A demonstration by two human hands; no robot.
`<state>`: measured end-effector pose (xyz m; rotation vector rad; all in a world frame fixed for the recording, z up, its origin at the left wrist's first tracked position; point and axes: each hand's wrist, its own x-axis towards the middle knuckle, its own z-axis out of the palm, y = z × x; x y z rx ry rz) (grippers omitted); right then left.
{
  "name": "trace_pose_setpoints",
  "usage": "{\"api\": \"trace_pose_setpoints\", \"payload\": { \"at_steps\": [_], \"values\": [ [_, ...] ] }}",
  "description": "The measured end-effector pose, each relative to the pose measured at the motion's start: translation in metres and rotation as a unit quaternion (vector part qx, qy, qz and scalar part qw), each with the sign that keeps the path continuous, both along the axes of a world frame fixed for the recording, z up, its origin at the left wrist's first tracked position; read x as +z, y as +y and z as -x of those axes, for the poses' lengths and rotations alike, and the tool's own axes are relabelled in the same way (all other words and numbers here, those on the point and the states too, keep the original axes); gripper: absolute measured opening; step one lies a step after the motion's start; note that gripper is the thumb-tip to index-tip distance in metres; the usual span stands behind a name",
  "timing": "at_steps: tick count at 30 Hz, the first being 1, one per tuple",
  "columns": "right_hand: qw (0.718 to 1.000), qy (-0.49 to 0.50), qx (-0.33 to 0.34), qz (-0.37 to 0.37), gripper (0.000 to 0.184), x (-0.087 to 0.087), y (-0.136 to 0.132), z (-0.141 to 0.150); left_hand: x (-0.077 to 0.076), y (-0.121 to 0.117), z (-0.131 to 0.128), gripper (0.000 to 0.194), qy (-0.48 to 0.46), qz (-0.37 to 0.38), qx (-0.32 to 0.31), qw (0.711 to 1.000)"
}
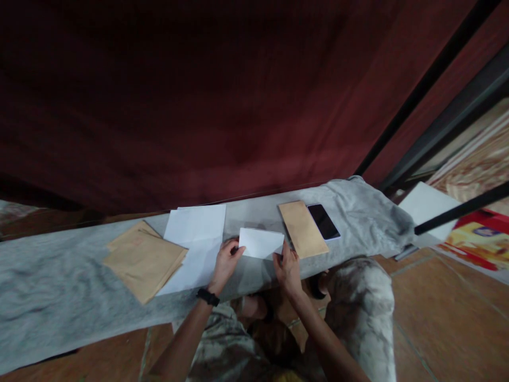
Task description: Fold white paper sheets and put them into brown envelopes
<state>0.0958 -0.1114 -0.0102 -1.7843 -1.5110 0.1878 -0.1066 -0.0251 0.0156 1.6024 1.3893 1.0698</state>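
A folded sheet of white paper (261, 243) is held up between my two hands, just above the grey cloth. My left hand (228, 261) pinches its left edge, with a black band on that wrist. At the opposite edge, my right hand (288, 269) grips the paper between thumb and fingers. Larger white sheets (199, 249) lie flat to the left, partly under a pile of brown envelopes (145, 260). A single brown envelope (304, 229) rests close by my right hand.
A phone (324, 222) with a dark screen lies beside the single envelope. Grey cloth (51, 286) covers the long narrow bench. Behind it hangs a dark red curtain (238, 106). Dark metal bars (421, 95) and a red-and-yellow printed box (481, 239) are at right.
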Motion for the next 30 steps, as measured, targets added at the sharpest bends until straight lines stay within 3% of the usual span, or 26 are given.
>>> {"api": "trace_pose_setpoints", "payload": {
  "at_steps": [10, 14, 18, 23, 26, 30],
  "values": [
    [0.995, -0.072, -0.034, 0.060, 0.067, 0.007, 0.005, 0.010, 0.004, 0.005, -0.013, 0.015, 0.031, 0.058, 0.029, 0.997],
    [0.997, -0.063, -0.031, 0.031, 0.065, 0.006, 0.004, 0.010, 0.003, 0.003, -0.014, 0.011, 0.055, 0.047, 0.016, 0.997],
    [0.999, 0.034, -0.036, 0.007, 0.058, 0.003, 0.004, 0.005, 0.002, -0.001, -0.010, 0.011, -0.010, 0.042, -0.007, 0.999],
    [0.984, 0.175, 0.008, 0.004, 0.025, 0.019, 0.000, -0.001, 0.017, -0.007, -0.008, 0.023, -0.113, 0.063, 0.019, 0.991],
    [0.954, 0.297, 0.030, 0.010, 0.025, 0.042, -0.001, 0.001, 0.034, -0.007, -0.004, 0.034, -0.156, 0.086, 0.034, 0.983],
    [0.890, 0.454, -0.003, -0.027, 0.033, 0.064, 0.004, 0.008, 0.044, -0.002, 0.006, 0.042, -0.192, 0.102, 0.022, 0.976]
  ]
}}
